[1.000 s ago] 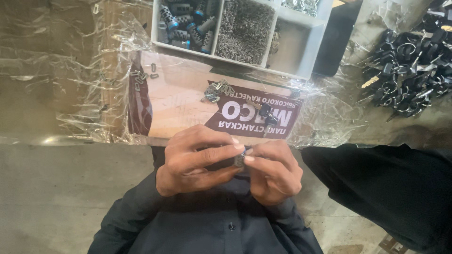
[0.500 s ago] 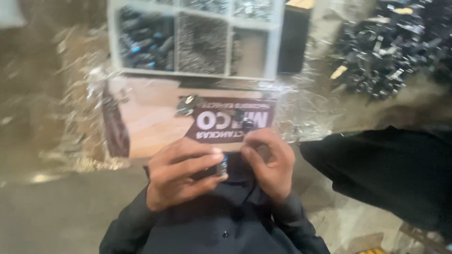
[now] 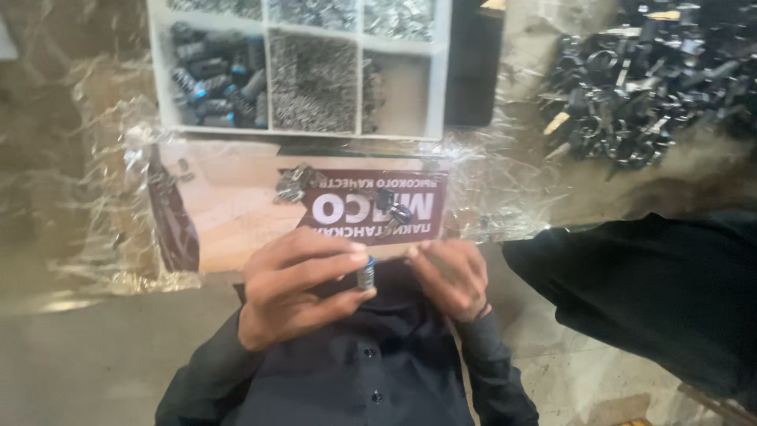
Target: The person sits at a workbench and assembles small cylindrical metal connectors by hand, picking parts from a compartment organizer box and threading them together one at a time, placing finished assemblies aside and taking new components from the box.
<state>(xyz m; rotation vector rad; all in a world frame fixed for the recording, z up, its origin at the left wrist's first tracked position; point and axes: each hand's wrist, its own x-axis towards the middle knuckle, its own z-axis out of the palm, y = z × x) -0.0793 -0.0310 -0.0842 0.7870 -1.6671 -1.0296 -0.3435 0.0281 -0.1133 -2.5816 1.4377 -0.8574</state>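
My left hand [image 3: 296, 280] pinches a small metal cylinder with a blue band [image 3: 366, 274] between thumb and fingers, just over the near table edge. My right hand [image 3: 449, 276] sits a little to the right of it, fingers curled, apart from the cylinder; I cannot tell whether it holds anything small. Beyond both hands lies a printed cardboard sheet [image 3: 229, 213] under clear plastic film, with small metal parts [image 3: 293, 183] and a dark part [image 3: 394, 211] lying on it.
A white compartment tray [image 3: 160, 95] at the back holds dark cylinders with blue bands [image 3: 213, 75], small springs [image 3: 313, 79] and other metal bits. A heap of black metal parts [image 3: 631, 87] lies at the back right. A dark-clothed leg [image 3: 654, 292] is at the right.
My hands have come apart: the right hand moved right off the cylinder, which stays in my left hand. The camera has tilted, so the tray shows lower in view.
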